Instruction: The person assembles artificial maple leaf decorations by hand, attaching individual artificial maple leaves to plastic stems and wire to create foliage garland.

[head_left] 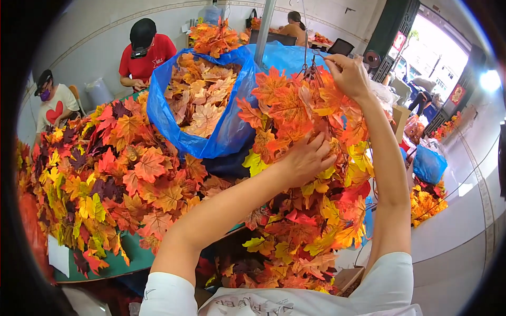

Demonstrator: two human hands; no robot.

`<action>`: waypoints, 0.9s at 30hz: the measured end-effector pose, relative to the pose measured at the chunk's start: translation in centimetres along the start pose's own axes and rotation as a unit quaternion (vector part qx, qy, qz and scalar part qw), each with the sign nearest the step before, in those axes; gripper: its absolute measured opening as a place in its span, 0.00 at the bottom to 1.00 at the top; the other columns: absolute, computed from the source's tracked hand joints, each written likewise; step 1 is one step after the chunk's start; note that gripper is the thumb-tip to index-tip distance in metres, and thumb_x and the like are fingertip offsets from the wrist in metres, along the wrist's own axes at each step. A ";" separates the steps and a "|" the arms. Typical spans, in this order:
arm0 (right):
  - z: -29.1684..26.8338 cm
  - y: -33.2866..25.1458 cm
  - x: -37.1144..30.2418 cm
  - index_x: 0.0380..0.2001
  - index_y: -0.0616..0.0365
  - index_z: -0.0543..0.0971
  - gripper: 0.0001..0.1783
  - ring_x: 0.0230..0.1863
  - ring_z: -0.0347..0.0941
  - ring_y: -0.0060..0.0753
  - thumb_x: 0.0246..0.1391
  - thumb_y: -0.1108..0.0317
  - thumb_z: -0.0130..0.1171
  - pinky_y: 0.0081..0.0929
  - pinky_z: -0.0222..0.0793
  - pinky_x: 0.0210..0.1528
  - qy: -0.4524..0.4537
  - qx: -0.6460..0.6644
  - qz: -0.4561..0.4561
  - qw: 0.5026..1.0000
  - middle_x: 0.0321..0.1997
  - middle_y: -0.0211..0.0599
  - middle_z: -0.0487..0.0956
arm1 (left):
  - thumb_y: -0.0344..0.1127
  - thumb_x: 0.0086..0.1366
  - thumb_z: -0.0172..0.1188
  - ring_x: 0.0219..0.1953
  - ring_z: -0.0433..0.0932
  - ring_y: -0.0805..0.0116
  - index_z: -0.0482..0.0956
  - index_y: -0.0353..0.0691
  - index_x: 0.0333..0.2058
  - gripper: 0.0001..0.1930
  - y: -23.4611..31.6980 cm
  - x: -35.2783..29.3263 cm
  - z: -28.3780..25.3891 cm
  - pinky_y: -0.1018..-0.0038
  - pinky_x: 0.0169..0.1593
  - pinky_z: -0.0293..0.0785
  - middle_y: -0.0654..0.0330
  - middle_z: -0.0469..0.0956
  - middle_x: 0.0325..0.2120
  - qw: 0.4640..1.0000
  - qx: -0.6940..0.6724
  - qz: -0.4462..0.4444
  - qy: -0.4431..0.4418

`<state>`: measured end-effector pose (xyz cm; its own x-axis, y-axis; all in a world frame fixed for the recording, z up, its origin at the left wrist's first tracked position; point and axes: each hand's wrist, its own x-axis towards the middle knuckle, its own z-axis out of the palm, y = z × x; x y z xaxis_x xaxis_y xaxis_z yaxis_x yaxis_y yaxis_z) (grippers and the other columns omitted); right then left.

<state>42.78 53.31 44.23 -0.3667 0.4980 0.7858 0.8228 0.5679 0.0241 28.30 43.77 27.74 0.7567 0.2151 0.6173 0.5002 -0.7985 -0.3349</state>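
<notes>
A thick bunch of artificial maple-leaf garlands [284, 108], in orange, red and yellow, hangs in front of me beside a metal pole. My right hand [348, 76] is raised at the top of the bunch. Its thumb and forefinger pinch a thin dark wire next to the hanging hook [304, 67]. Lower down, my left hand [311, 158] reaches into the foliage from the left, its fingers curled against the leaves. Leaves partly hide those fingertips. Below both hands the garlands trail down toward my shirt.
A blue plastic bag [182, 138] full of paler orange leaves stands on the green table [134, 253]. Heaped leaf garlands [150, 166] cover the table's left side. Two people work across it; another sits farther back. The metal pole [265, 31] rises near the bag. Bags and boxes stand at right.
</notes>
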 end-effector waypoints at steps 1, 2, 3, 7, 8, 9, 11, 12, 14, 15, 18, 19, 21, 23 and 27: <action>0.3 0.2 -0.2 0.32 0.54 0.80 0.09 0.28 0.76 0.46 0.49 0.63 0.56 0.34 0.70 0.30 -0.002 0.000 0.002 1.000 0.26 0.43 0.79 | 0.39 0.51 0.56 0.56 0.61 0.55 0.69 0.50 0.51 0.25 0.0 0.0 -0.1 0.48 0.59 0.51 0.55 0.67 0.46 1.000 0.005 0.003 0.004; 0.8 0.4 -0.3 0.32 0.55 0.80 0.09 0.28 0.76 0.45 0.49 0.64 0.56 0.34 0.70 0.30 0.010 0.028 -0.010 0.999 0.26 0.43 0.79 | 0.39 0.52 0.55 0.56 0.61 0.56 0.69 0.50 0.51 0.24 0.0 0.1 -0.1 0.50 0.57 0.54 0.55 0.68 0.46 1.000 0.010 0.007 0.008; 1.1 0.2 -0.4 0.32 0.55 0.80 0.09 0.27 0.76 0.45 0.49 0.64 0.56 0.33 0.70 0.30 0.022 0.057 -0.023 0.998 0.26 0.43 0.79 | 0.39 0.52 0.55 0.56 0.61 0.56 0.69 0.50 0.51 0.24 0.1 -0.1 0.1 0.50 0.57 0.54 0.55 0.68 0.46 1.000 0.009 0.007 0.007; 1.0 -0.3 -1.0 0.31 0.56 0.80 0.09 0.27 0.76 0.46 0.48 0.65 0.56 0.33 0.70 0.30 0.015 0.050 -0.017 0.998 0.26 0.44 0.79 | 0.38 0.54 0.52 0.55 0.63 0.56 0.69 0.49 0.51 0.22 0.3 -0.2 0.4 0.55 0.55 0.58 0.55 0.68 0.45 1.000 -0.014 -0.005 0.001; 1.0 -0.1 -1.3 0.31 0.56 0.80 0.09 0.28 0.76 0.46 0.48 0.65 0.56 0.34 0.70 0.30 0.012 0.046 -0.022 0.999 0.27 0.44 0.79 | 0.38 0.55 0.52 0.55 0.63 0.57 0.69 0.49 0.51 0.22 0.3 -0.1 0.4 0.55 0.55 0.58 0.56 0.68 0.45 1.000 -0.016 -0.007 0.001; 1.1 -0.1 -1.4 0.31 0.56 0.80 0.09 0.28 0.76 0.47 0.48 0.66 0.55 0.35 0.70 0.31 0.007 0.046 -0.028 0.999 0.27 0.45 0.78 | 0.38 0.55 0.52 0.55 0.63 0.57 0.69 0.49 0.51 0.22 0.3 -0.2 0.4 0.55 0.55 0.58 0.56 0.68 0.45 1.000 -0.017 -0.007 -0.001; 1.0 -0.2 -2.0 0.31 0.56 0.80 0.09 0.28 0.75 0.48 0.48 0.66 0.55 0.37 0.70 0.31 -0.050 0.006 -0.011 0.999 0.26 0.45 0.78 | 0.38 0.56 0.50 0.54 0.63 0.58 0.69 0.48 0.50 0.21 0.3 -0.3 0.5 0.54 0.54 0.59 0.56 0.68 0.45 1.000 -0.026 -0.004 0.012; 0.9 -0.7 -2.4 0.30 0.56 0.80 0.09 0.27 0.75 0.49 0.49 0.67 0.54 0.38 0.70 0.32 -0.108 -0.035 0.007 0.994 0.24 0.45 0.78 | 0.38 0.56 0.50 0.54 0.63 0.58 0.69 0.48 0.50 0.21 0.3 -0.4 0.2 0.54 0.54 0.59 0.56 0.68 0.45 1.000 -0.028 -0.004 0.010; 0.9 -2.2 -3.6 0.38 0.55 0.79 0.14 0.37 0.75 0.47 0.49 0.63 0.55 0.39 0.70 0.40 -0.176 -0.103 0.083 0.976 0.35 0.45 0.79 | 0.38 0.53 0.52 0.52 0.65 0.56 0.69 0.44 0.48 0.21 0.2 -0.8 -0.4 0.62 0.53 0.62 0.55 0.70 0.43 0.999 -0.021 0.026 0.035; 1.1 -2.7 -4.7 0.44 0.54 0.76 0.19 0.45 0.71 0.47 0.48 0.60 0.55 0.40 0.67 0.47 -0.045 -0.198 -0.006 0.979 0.44 0.45 0.75 | 0.38 0.53 0.52 0.52 0.65 0.56 0.69 0.44 0.48 0.21 0.4 -0.9 -1.1 0.62 0.53 0.62 0.55 0.70 0.43 0.999 -0.023 0.027 0.037; 1.6 -5.9 -7.2 0.56 0.52 0.67 0.33 0.63 0.54 0.47 0.44 0.53 0.57 0.45 0.51 0.63 0.004 -0.223 -0.301 0.927 0.59 0.41 0.63 | 0.36 0.48 0.55 0.42 0.72 0.57 0.74 0.42 0.39 0.17 0.4 -2.0 -3.7 0.65 0.49 0.68 0.57 0.71 0.33 0.978 -0.177 0.105 0.024; 2.0 -8.4 -8.3 0.53 0.52 0.69 0.32 0.65 0.52 0.47 0.42 0.54 0.59 0.45 0.45 0.66 -0.058 -0.099 -0.269 0.956 0.57 0.40 0.65 | 0.33 0.45 0.56 0.37 0.73 0.57 0.74 0.41 0.34 0.14 0.1 -3.1 -4.5 0.67 0.44 0.70 0.57 0.71 0.30 0.962 -0.200 0.133 0.127; 2.4 -10.4 -10.0 0.50 0.52 0.71 0.31 0.66 0.50 0.46 0.40 0.55 0.60 0.45 0.39 0.68 -0.122 0.029 -0.227 0.966 0.56 0.38 0.68 | 0.31 0.42 0.56 0.31 0.74 0.57 0.75 0.41 0.29 0.11 -0.1 -4.5 -6.3 0.68 0.39 0.72 0.58 0.71 0.27 0.935 -0.223 0.156 0.227; 2.9 -8.5 -12.2 0.46 0.53 0.72 0.29 0.65 0.52 0.46 0.38 0.53 0.62 0.50 0.36 0.68 -0.321 -0.060 -0.297 0.897 0.52 0.38 0.70 | 0.28 0.39 0.55 0.26 0.72 0.57 0.73 0.40 0.23 0.07 -0.7 -3.6 -7.7 0.69 0.30 0.72 0.58 0.69 0.24 0.901 -0.233 0.035 0.364; 0.8 -4.2 -15.6 0.42 0.51 0.73 0.28 0.63 0.55 0.43 0.37 0.51 0.62 0.51 0.35 0.68 -0.451 -0.138 -0.314 0.824 0.50 0.38 0.71 | 0.23 0.39 0.54 0.28 0.73 0.59 0.74 0.39 0.25 0.10 -1.7 -5.6 -8.8 0.69 0.29 0.71 0.58 0.70 0.26 0.914 -0.192 -0.076 0.349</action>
<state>44.69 43.69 31.35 -0.8291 0.5180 -0.2104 0.3697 0.7903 0.4886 19.45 38.96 31.12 0.1715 0.0361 0.9845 0.2912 -0.9565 -0.0157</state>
